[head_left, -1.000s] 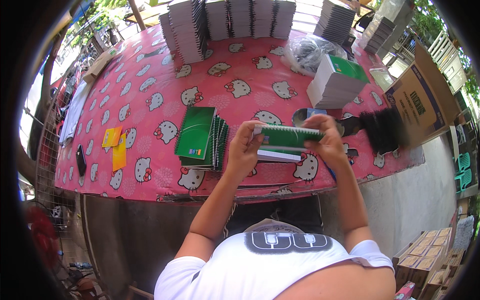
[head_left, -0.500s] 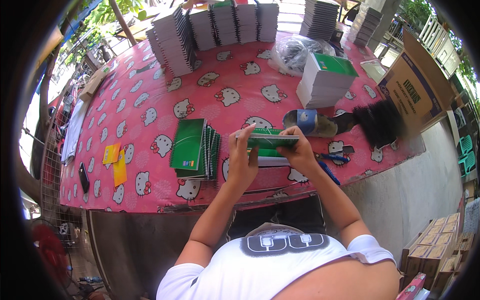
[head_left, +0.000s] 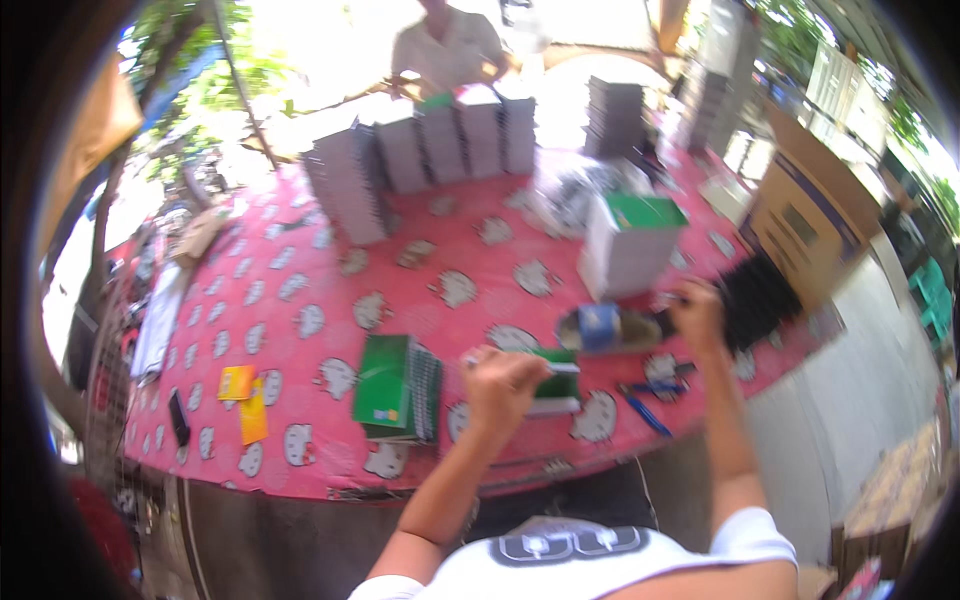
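My left hand (head_left: 503,388) is closed around one end of a small green notebook (head_left: 560,368), held low over the table's near edge. Beneath it lies another green-covered pad (head_left: 555,405), partly hidden. My right hand (head_left: 697,312) is out to the right, at the left side of a bundle of black spiral binding coils (head_left: 758,302). Its fingers are blurred, and what they hold, if anything, does not show. Left of my left hand is a stack of green spiral notebooks (head_left: 385,385).
A blue-banded roll-like object (head_left: 600,328) and blue-handled pliers (head_left: 645,410) lie near my right arm. Behind them stand a white paper stack with a green top (head_left: 630,250) and a cardboard box (head_left: 810,215). Notebook piles (head_left: 350,185) line the far side, where a person (head_left: 447,50) is.
My right hand has let go of the green notebook and moved right to the black coils. My left hand keeps the notebook. The view has tilted up, bringing a person into sight.
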